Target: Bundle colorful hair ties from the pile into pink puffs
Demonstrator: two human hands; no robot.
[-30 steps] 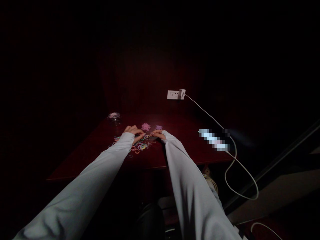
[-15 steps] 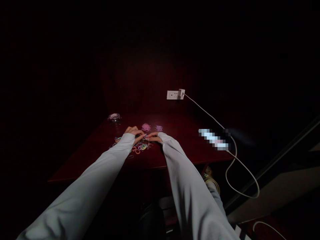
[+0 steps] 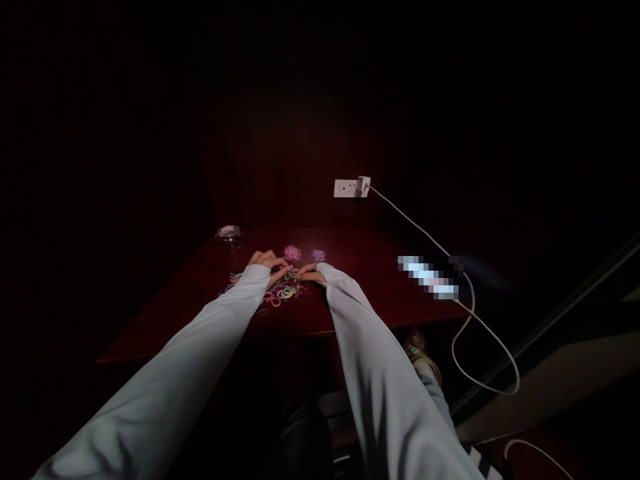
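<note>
The person's left hand (image 3: 269, 261) is curving over the mixed pile of coloured bands (image 3: 285, 294) at the centre of the frame, thumb and forefinger coming together at the tips. The right hand (image 3: 313, 273) is facing it from the right side of the pile, its fingertips pointing left and sitting just beside the left ones. Whether either grip is closing on a band cannot be told, as the fingertips are too small and dim.

The mixed bands are lying loose on the dark red tabletop (image 3: 365, 300), partly hiding behind the left hand and its pale sleeve (image 3: 200, 340). Just above the hands in the frame, a pink heap of bands (image 3: 293, 253) is sitting to the left of a smaller purple heap (image 3: 318, 255). A clear jar (image 3: 229, 233) with something pinkish showing at its top is standing left of centre.

Toward the right of the frame, a bright, pixelated device (image 3: 425, 275) is lying on the tabletop, and a white cable (image 3: 410, 223) is hanging from a charger (image 3: 364, 185) at the wall socket (image 3: 345, 189).
</note>
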